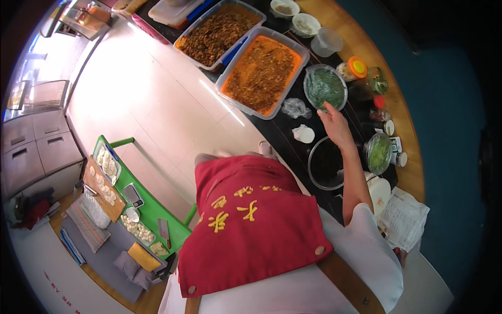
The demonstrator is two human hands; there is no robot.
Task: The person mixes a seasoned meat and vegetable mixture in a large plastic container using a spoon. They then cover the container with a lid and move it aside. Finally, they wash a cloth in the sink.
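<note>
My right hand [335,125] reaches over the black counter from the right, fingers apart, with the fingertips at the near rim of a round bowl of chopped greens [324,87]. The bowl seems covered in clear film; whether the fingers touch it I cannot tell. Nothing shows in the hand. Left of it lie a crumpled piece of clear plastic [296,108] and a small white container [304,134]. Below the hand is a dark round vessel with a clear rim [310,167], partly behind my forearm. My left hand is out of view.
Tubs of reddish-orange filling [261,74] and brown filling [217,33] stand at the counter's far end. Jars, small tubs and a film-covered bowl of light green food [379,153] line the right side. A green table [168,216] with dough pieces and a cleaver [164,231] stands left.
</note>
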